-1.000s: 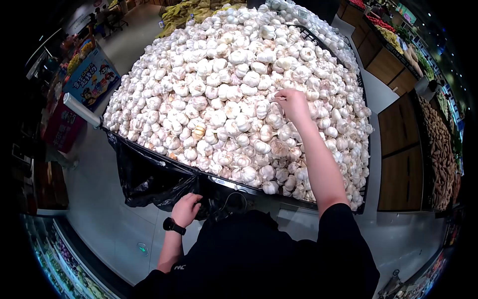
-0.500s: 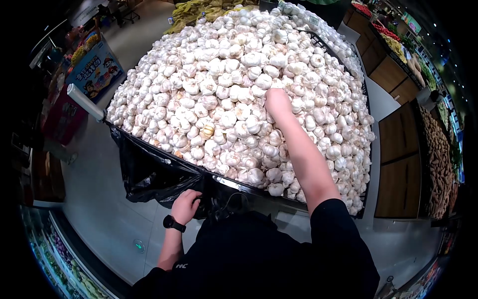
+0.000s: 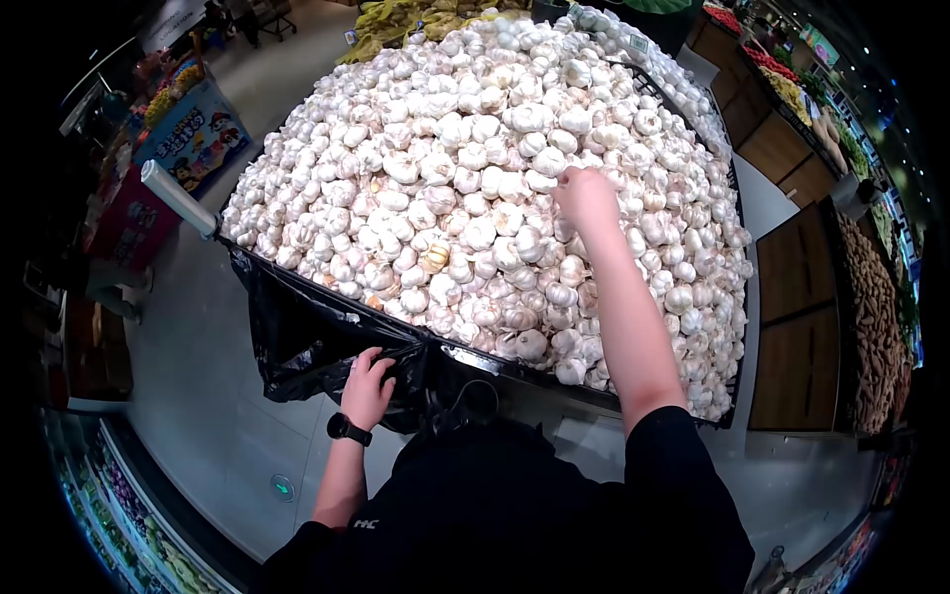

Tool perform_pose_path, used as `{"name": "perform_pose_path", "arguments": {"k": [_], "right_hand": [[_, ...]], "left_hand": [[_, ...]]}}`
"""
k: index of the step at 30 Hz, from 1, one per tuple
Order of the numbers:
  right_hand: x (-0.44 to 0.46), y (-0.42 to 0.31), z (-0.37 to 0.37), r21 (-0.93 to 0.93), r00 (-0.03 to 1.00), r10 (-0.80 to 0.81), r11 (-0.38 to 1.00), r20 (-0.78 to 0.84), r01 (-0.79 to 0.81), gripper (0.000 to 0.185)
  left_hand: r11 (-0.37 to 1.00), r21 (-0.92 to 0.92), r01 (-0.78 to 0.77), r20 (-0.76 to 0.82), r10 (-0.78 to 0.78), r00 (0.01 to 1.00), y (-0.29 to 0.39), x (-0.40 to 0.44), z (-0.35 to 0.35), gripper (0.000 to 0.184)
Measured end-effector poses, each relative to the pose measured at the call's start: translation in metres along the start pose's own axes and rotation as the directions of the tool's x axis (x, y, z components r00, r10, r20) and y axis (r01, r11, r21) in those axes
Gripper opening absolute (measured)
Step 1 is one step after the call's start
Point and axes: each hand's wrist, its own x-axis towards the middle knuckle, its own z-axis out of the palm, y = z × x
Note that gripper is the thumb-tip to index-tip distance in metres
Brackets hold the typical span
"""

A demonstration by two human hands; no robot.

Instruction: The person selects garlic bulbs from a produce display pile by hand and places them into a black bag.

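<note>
A big heap of white garlic bulbs fills the display in front of me. My right hand reaches over the middle of the heap, its fingers bent inward against the bulbs. Whatever lies between those fingertips is hidden. Lower down, my left hand is at the edge of a black plastic bag that hangs along the front of the display. Its fingers are apart and seem to touch the bag; a black watch sits on that wrist. One yellowish, partly peeled bulb lies among the white ones.
A white roll sticks out at the display's left corner. Yellow net bags lie behind the heap. On the right stand wooden bins, one with brown roots. A refrigerated shelf is at lower left.
My right hand has shifted slightly right in view and its fingers show more at the left side. The whole view has moved a little, with the heap sliding right. My left hand stays by the bag.
</note>
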Motion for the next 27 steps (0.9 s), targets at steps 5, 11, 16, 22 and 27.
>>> {"name": "perform_pose_path", "arguments": {"k": [5, 11, 16, 22, 27], "right_hand": [[0.010, -0.027, 0.017, -0.221, 0.929, 0.239, 0.959, 0.282, -0.179, 0.026], [0.004, -0.022, 0.035, -0.223, 0.973, 0.173, 0.965, 0.151, -0.137, 0.018], [0.004, -0.001, 0.052, -0.137, 0.995, 0.080, 0.988, 0.062, -0.071, 0.015], [0.004, 0.027, 0.053, 0.140, 0.997, -0.029, 0.989, -0.067, 0.038, 0.013], [-0.006, -0.015, 0.026, 0.118, 0.973, 0.017, 0.992, 0.230, -0.045, 0.023]], "left_hand": [[0.997, -0.037, -0.066, 0.025, 0.067, 0.997, -0.001, 0.004, -0.001, 0.031], [0.995, -0.066, -0.081, 0.072, 0.086, 0.994, -0.008, 0.003, -0.001, 0.030], [0.993, -0.056, -0.107, 0.078, 0.111, 0.991, -0.016, 0.004, -0.003, 0.029], [0.991, -0.056, -0.124, 0.061, 0.127, 0.990, -0.019, 0.008, -0.010, 0.028], [0.992, -0.052, -0.116, 0.080, 0.120, 0.990, -0.020, 0.011, -0.009, 0.027]]}}
